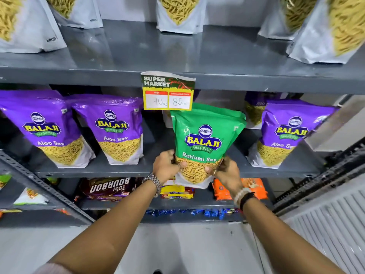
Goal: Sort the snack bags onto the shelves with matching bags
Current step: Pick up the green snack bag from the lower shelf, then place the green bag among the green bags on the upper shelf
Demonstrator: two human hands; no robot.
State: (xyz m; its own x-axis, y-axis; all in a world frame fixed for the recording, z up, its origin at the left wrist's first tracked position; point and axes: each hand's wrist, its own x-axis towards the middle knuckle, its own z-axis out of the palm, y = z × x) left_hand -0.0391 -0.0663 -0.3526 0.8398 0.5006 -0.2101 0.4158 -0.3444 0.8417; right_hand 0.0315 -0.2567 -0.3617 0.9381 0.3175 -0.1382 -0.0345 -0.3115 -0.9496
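Observation:
A green Balaji Ratlami Sev bag (pixel 205 143) stands upright at the front edge of the middle grey shelf (pixel 94 172), between purple bags. My left hand (pixel 166 167) grips its lower left side and my right hand (pixel 225 172) grips its lower right side. Purple Aloo Sev bags stand on the same shelf: two at the left (pixel 42 127) (pixel 118 129) and one at the right (pixel 286 133), with another purple bag (pixel 254 109) behind it. White bags of sev (pixel 178 12) line the top shelf (pixel 177 56).
A yellow price tag (pixel 167 90) hangs from the top shelf's edge just above the green bag. Below are biscuit packs: a brown Bourbon pack (pixel 108 187), yellow packs (pixel 175 191), orange packs (pixel 223 187). Another rack (pixel 23 175) is at the left; a ribbed panel (pixel 325 224) at the right.

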